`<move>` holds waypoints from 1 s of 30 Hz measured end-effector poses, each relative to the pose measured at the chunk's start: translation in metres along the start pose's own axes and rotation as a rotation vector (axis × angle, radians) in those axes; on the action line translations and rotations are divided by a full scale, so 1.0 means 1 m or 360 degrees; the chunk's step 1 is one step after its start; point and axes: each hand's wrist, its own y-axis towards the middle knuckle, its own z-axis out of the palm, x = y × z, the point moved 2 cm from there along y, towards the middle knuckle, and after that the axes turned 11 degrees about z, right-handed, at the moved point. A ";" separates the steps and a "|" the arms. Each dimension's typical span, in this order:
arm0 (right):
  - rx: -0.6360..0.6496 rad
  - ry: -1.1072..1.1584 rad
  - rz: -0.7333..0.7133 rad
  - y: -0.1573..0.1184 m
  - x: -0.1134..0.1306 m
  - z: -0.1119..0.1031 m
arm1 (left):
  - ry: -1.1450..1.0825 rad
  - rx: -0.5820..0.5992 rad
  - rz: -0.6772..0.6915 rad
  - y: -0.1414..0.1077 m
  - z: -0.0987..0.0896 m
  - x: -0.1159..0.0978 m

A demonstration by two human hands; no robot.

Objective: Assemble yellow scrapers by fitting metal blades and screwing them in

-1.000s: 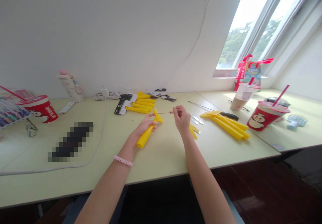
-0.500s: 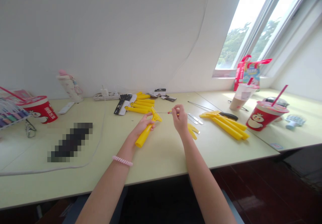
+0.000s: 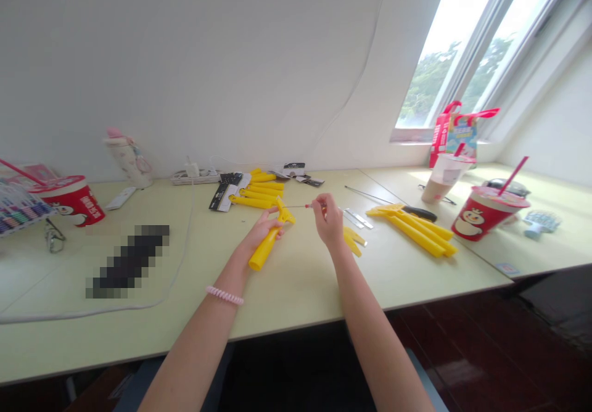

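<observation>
My left hand is closed around a yellow plastic scraper, its head turned up and away from me. Pinched in my right hand is a thin screwdriver with a red-tipped handle mostly covered by my fingers. The screwdriver's shaft points left and meets the scraper's head. Just right of my right hand lie metal blades and small yellow plastic pieces on the table.
Several yellow scrapers lie at right beside a black-handled tool. Carded yellow scrapers sit at the back near a power strip. Red cups stand right and left. A white cable crosses the table.
My right hand has turned slightly around the screwdriver's handle and shifted a little left. The scraper in my left hand has moved barely left.
</observation>
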 end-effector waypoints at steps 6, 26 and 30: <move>0.0046 -0.0173 0.0118 -0.001 -0.001 0.000 | 0.0012 -0.0008 -0.0033 -0.001 0.001 -0.001; 0.0057 -0.0060 0.0165 0.002 -0.002 0.001 | 0.0030 -0.0006 -0.0026 -0.002 0.001 -0.001; 0.0070 0.0003 0.0123 0.002 -0.001 0.001 | 0.0011 0.0014 -0.0046 -0.003 0.002 -0.001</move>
